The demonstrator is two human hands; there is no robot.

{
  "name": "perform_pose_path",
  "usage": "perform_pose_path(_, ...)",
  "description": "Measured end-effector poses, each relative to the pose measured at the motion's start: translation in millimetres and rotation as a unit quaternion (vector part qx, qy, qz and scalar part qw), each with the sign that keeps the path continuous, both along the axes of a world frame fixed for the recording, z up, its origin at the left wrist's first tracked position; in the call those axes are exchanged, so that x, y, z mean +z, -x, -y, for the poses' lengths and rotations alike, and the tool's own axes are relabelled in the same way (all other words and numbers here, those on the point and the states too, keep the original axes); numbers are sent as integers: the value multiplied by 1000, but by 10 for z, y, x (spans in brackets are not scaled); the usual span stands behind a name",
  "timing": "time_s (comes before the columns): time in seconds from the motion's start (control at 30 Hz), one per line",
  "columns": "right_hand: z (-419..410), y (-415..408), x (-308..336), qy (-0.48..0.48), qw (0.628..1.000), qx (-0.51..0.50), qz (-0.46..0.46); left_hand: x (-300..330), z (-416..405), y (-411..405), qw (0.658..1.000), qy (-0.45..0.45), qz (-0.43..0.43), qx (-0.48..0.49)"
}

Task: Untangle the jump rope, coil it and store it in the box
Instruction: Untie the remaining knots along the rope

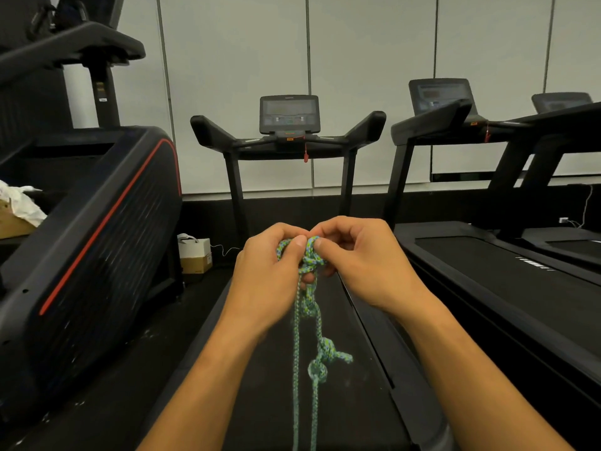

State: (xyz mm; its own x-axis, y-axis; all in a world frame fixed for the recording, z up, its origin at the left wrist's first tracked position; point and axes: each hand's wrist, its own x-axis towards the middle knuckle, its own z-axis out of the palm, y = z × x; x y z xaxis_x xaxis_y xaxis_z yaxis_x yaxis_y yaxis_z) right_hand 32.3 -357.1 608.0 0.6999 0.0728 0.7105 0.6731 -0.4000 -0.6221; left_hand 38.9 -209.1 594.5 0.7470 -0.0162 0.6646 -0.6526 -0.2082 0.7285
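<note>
left hand point(265, 275) pinches knot | right hand point(361, 258) pinches same knot, equally near | jump rope point(305, 333) hangs straight down between wrists over treadmill belt point(351, 323) | lower knots untouched | box unidentified

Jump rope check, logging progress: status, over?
Left hand and right hand both pinching top knot of green braided jump rope. More knots hanging below. Nothing obstructing.
</note>
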Motion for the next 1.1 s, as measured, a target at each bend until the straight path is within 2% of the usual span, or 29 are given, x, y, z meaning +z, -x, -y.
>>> perform_pose_path(0.17, -50, -4, -8, -7, 1000, 21, 2, 3, -54, 0, 999, -3, 3, 44)
perform_pose_path(0.3, -130, 49, 11, -46, 996, 71, -3, 6, -24, 49, 991, -27, 48, 124)
perform_pose_path(0.43, -186, 83, 22, -63, 994, 85, 7, 23, 65, 165, 990, 18, 64, 128)
perform_pose_path(0.57, -242, 84, 3, -84, 990, 111, 0, 32, 39, 121, 982, 30, 65, 175)
perform_pose_path(0.67, -281, 59, -30, -110, 986, 129, -8, 23, 37, 44, 980, 82, 28, 180)
perform_pose_path(0.73, -274, 62, -25, -111, 986, 125, -8, 37, 57, 12, 976, 177, -22, 128)
perform_pose_path(0.8, -236, 68, -11, -88, 991, 97, 16, 99, 74, 64, 949, 303, -78, 18)
perform_pose_path(0.83, -210, 68, -2, -73, 994, 74, 33, 126, 70, 94, 936, 340, -96, -20)
perform_pose_path(1.0, -94, 23, 26, -65, 997, 6, 51, 172, 82, 226, 933, 330, -69, -124)
perform_pose_path(1.1, -23, 0, 44, -73, 995, -26, 55, 178, 58, 254, 911, 310, -125, -241)
